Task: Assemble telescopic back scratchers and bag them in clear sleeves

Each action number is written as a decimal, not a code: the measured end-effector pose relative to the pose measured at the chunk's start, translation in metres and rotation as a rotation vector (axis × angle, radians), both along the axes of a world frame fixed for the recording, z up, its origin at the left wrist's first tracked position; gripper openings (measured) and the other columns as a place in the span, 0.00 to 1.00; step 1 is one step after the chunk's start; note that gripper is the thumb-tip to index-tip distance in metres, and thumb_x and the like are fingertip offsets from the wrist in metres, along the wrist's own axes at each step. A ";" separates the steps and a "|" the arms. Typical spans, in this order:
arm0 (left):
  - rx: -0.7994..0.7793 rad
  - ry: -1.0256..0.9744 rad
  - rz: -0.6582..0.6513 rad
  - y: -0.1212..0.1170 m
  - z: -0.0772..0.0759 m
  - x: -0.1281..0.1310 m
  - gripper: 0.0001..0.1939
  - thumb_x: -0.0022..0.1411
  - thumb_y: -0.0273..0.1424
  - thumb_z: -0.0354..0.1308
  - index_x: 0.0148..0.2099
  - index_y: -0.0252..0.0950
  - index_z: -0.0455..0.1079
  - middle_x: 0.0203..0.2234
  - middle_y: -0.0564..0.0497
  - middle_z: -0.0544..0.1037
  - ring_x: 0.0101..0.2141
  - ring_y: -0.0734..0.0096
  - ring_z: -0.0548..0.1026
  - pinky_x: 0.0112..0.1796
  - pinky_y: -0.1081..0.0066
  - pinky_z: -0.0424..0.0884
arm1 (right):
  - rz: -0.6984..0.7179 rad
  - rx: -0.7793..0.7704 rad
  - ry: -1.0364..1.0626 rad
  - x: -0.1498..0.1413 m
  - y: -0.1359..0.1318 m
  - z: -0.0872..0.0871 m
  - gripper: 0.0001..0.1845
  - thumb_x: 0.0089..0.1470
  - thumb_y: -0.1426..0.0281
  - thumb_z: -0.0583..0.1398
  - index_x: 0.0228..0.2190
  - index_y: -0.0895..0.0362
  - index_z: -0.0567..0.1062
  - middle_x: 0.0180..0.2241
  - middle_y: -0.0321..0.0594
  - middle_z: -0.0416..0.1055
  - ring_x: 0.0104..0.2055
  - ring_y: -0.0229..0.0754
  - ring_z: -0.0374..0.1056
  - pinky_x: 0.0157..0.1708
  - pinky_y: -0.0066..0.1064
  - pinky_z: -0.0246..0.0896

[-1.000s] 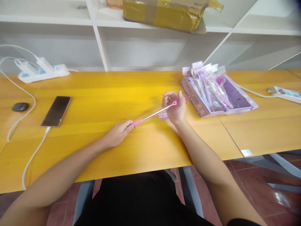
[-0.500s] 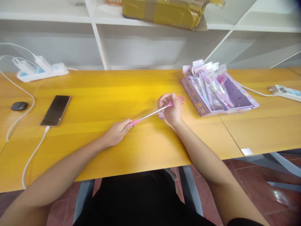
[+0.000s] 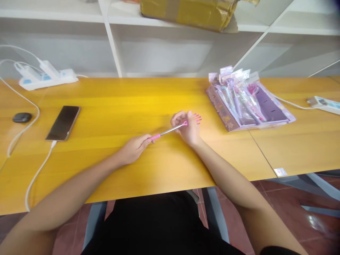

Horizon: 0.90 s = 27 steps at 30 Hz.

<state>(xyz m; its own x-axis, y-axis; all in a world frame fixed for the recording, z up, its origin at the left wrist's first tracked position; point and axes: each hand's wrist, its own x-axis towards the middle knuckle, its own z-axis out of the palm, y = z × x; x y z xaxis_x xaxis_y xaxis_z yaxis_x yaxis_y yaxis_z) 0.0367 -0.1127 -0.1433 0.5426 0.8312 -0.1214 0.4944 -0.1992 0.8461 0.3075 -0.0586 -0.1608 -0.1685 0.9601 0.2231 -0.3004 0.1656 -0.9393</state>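
Note:
A pink telescopic back scratcher with a silver metal rod lies between my hands above the yellow table. My left hand is closed on its pink handle end. My right hand is closed around the pink claw end, whose prongs stick out past my fingers. The rod is short, with only a small stretch of metal showing between the hands.
A purple display box of wrapped scratchers sits at the right. A phone on a white cable, a black mouse and a power strip are at the left. Another power strip lies far right. White shelves stand behind.
My right hand has moved left toward my left hand, pushing the rod shorter. The left hand has stayed in place.

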 end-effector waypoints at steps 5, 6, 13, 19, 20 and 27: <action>0.013 0.020 -0.010 0.000 0.003 0.002 0.27 0.83 0.50 0.43 0.55 0.38 0.77 0.33 0.50 0.77 0.37 0.62 0.77 0.44 0.63 0.72 | 0.054 -0.013 -0.040 -0.013 -0.011 -0.004 0.39 0.66 0.30 0.54 0.33 0.53 0.78 0.25 0.37 0.71 0.21 0.37 0.60 0.19 0.30 0.55; 0.017 0.022 -0.013 0.000 0.003 0.002 0.27 0.83 0.50 0.43 0.56 0.39 0.77 0.34 0.50 0.78 0.37 0.62 0.77 0.45 0.62 0.72 | 0.046 -0.015 -0.046 -0.015 -0.013 -0.004 0.39 0.66 0.30 0.54 0.34 0.53 0.78 0.25 0.37 0.71 0.21 0.38 0.61 0.19 0.30 0.55; 0.048 0.027 -0.043 0.002 -0.003 0.001 0.28 0.83 0.51 0.41 0.60 0.40 0.77 0.44 0.47 0.83 0.44 0.60 0.80 0.52 0.60 0.72 | 0.051 -0.021 -0.093 -0.023 -0.019 -0.004 0.42 0.66 0.28 0.50 0.35 0.52 0.77 0.26 0.37 0.71 0.22 0.39 0.62 0.22 0.32 0.59; 0.072 0.049 -0.046 0.003 -0.009 0.000 0.29 0.84 0.51 0.41 0.62 0.42 0.77 0.45 0.47 0.84 0.45 0.58 0.81 0.52 0.60 0.73 | 0.059 -0.031 -0.114 -0.029 -0.022 -0.005 0.42 0.65 0.27 0.50 0.35 0.52 0.76 0.26 0.37 0.72 0.22 0.39 0.62 0.22 0.33 0.59; 0.074 0.053 -0.045 0.003 -0.009 0.000 0.28 0.83 0.51 0.41 0.62 0.42 0.77 0.45 0.48 0.85 0.45 0.58 0.81 0.52 0.60 0.73 | 0.063 -0.034 -0.124 -0.029 -0.023 -0.006 0.43 0.65 0.26 0.49 0.35 0.51 0.76 0.26 0.37 0.72 0.22 0.39 0.62 0.22 0.33 0.59; 0.078 0.064 -0.051 0.003 -0.009 0.001 0.29 0.83 0.52 0.41 0.60 0.43 0.77 0.46 0.48 0.85 0.46 0.58 0.81 0.52 0.61 0.73 | 0.108 -0.025 -0.141 -0.030 -0.026 -0.008 0.43 0.64 0.25 0.48 0.38 0.51 0.76 0.28 0.36 0.73 0.22 0.39 0.63 0.23 0.33 0.61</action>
